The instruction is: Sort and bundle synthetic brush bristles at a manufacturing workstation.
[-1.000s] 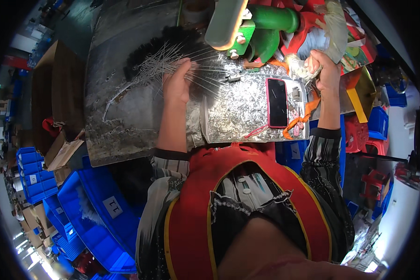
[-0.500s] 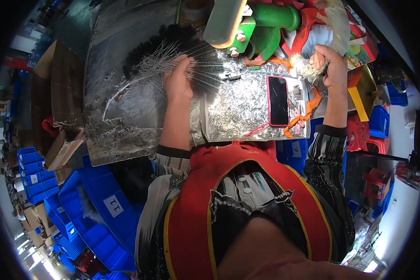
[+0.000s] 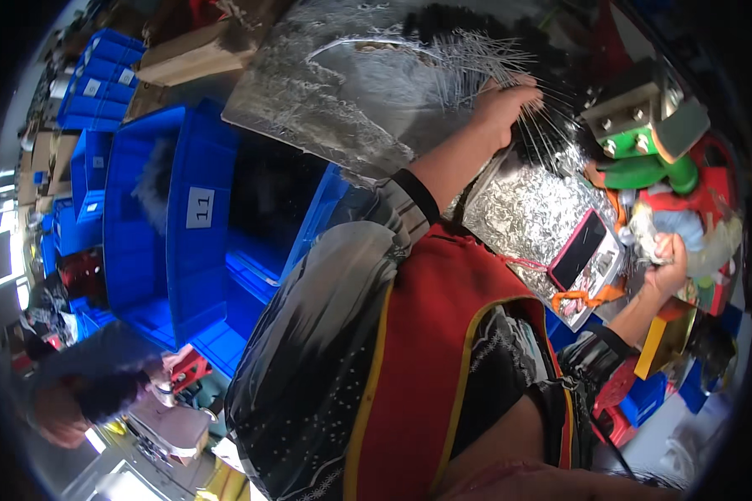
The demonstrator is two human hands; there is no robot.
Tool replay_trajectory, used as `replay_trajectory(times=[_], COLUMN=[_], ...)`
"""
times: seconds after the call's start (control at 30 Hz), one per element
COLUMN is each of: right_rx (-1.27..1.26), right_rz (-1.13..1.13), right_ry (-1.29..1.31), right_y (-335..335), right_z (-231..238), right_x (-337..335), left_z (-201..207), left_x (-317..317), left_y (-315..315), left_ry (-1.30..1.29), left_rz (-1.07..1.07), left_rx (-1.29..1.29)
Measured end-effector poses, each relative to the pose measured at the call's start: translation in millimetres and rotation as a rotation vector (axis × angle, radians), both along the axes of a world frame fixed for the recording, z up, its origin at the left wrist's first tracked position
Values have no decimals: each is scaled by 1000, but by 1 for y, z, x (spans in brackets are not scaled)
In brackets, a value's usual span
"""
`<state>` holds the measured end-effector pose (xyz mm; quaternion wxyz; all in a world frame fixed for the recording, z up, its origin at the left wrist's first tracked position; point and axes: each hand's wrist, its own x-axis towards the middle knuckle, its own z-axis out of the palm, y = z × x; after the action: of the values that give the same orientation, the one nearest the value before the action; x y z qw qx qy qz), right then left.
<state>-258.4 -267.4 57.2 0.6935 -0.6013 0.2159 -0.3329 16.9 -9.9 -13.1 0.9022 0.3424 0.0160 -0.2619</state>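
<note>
Nearest to me I see the red apron (image 3: 443, 367) over a dark patterned sleeve, and both forearms run out from it toward the foil-covered bench (image 3: 526, 209).

My right hand (image 3: 667, 265) sits closest, fingers curled shut on a small crumpled silvery piece (image 3: 643, 234) that pokes out above the knuckles; I cannot tell exactly what the piece is. Just to the left of that hand lies a dark phone in a pink case (image 3: 578, 249), flat on the foil, with an orange strap (image 3: 589, 296) trailing below it. Beyond the right hand stands a green machine part (image 3: 643, 159) with a grey metal block bolted on top.

My left hand (image 3: 503, 108) reaches farther out, fingers closed around a bundle of thin metal wires (image 3: 485, 63) that fan out past the fingertips and spread to both sides of the hand. Under and beyond them lies a larger foil sheet (image 3: 342, 92), wrinkled and shiny.

Well off to the left of the left hand stand stacked blue plastic bins (image 3: 150, 217), one with a white label.
</note>
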Motion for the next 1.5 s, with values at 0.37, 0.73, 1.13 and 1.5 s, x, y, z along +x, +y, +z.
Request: replay_trajectory(times=[0.37,0.73,1.13,1.5], right_rx=[103,-39,-40,-275], right_rz=[-345,-295,-193,-300], right_ry=[159,151,163,-101], right_y=[38,59,49,52], right_z=[23,41,50,-12], right_x=[22,23,24,30], left_z=[-3,3,7,3], left_x=[4,0,1,2], left_y=[12,5,7,-1], left_ry=[42,-44,-61,-15], left_rz=[-101,-62,-59,36], left_rx=[-10,109,135,21])
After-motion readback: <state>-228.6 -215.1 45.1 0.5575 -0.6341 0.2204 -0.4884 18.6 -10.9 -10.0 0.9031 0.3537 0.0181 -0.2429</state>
